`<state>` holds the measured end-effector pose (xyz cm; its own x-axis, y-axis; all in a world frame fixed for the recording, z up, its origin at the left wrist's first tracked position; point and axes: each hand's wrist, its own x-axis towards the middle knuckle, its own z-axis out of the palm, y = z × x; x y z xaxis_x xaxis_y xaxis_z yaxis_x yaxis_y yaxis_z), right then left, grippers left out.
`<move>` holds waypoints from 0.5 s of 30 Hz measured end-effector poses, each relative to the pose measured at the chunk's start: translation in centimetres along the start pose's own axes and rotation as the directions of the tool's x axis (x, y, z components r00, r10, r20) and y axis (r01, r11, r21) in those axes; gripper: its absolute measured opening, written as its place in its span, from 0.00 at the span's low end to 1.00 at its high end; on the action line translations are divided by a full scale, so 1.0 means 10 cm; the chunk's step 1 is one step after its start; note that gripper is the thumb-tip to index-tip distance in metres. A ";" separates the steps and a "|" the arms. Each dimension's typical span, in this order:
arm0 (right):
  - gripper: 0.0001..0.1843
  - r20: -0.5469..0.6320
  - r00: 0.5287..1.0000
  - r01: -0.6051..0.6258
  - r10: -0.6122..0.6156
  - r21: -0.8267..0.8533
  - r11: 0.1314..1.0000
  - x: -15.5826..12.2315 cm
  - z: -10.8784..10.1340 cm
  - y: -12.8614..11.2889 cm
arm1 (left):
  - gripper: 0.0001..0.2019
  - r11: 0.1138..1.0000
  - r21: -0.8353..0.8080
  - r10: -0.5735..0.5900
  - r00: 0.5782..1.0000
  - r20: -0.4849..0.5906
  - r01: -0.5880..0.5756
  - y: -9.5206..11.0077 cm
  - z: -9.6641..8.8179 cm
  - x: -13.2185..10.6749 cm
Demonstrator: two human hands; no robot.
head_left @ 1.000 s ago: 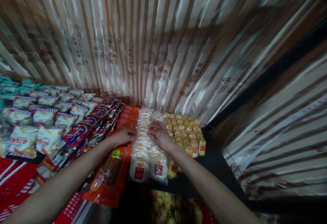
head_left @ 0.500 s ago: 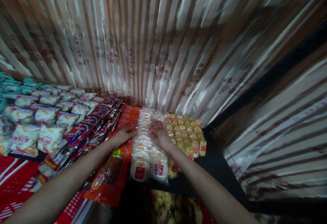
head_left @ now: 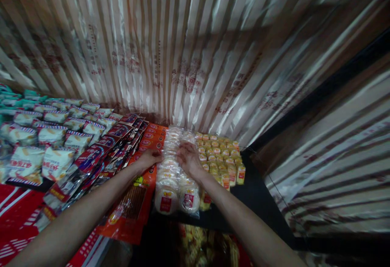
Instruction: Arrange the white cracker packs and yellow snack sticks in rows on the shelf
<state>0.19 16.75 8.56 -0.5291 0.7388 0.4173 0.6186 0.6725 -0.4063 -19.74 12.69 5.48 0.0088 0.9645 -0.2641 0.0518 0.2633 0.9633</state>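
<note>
Two rows of round white crackers, each in a clear wrapper, stand side by side on the black surface; the front of the left row (head_left: pixel 165 200) and of the right row (head_left: pixel 189 199) show red labels. My left hand (head_left: pixel 149 159) is at the left edge of the left row, thumb and fingertips closed on the wrapped crackers there. Over the right row reaches my right hand (head_left: pixel 189 159), its curled fingers closed on the wrappers near the gap between the rows. The exact grip of both hands is partly hidden.
Orange-red packs (head_left: pixel 129 204) of stick snacks lie left of the crackers, beside dark glossy packs (head_left: pixel 100 149). Farther left are white snack bags (head_left: pixel 26 161). Small yellow packets (head_left: pixel 224 153) sit to the right. A striped foil curtain (head_left: pixel 183 48) hangs behind, with a black pole (head_left: pixel 304 96).
The view has shifted very slightly. My right hand has lowered its fingers a little; my left hand stays at the edge of the left row.
</note>
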 end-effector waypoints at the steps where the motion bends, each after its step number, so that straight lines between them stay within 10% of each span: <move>1: 0.04 -0.012 1.000 0.008 -0.007 0.004 1.000 -0.01 -0.02 -0.01 | 0.20 1.000 -0.005 0.006 1.000 0.001 -0.006 -0.01 0.00 0.00; 10: 0.04 0.109 0.991 0.078 -0.079 0.010 0.997 -0.06 -0.09 0.01 | 0.20 0.992 -0.122 -0.019 0.985 0.173 0.040 0.06 -0.09 -0.14; 15: 0.04 0.116 0.992 0.047 -0.051 0.040 0.998 -0.06 -0.04 0.05 | 0.17 0.997 -0.066 -0.040 0.994 0.101 0.046 0.08 -0.07 -0.15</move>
<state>0.98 16.62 8.43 -0.6237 0.7037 0.3404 0.5695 0.7074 -0.4188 -20.46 11.50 6.68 0.1075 0.9461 -0.3054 -0.0142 0.3086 0.9511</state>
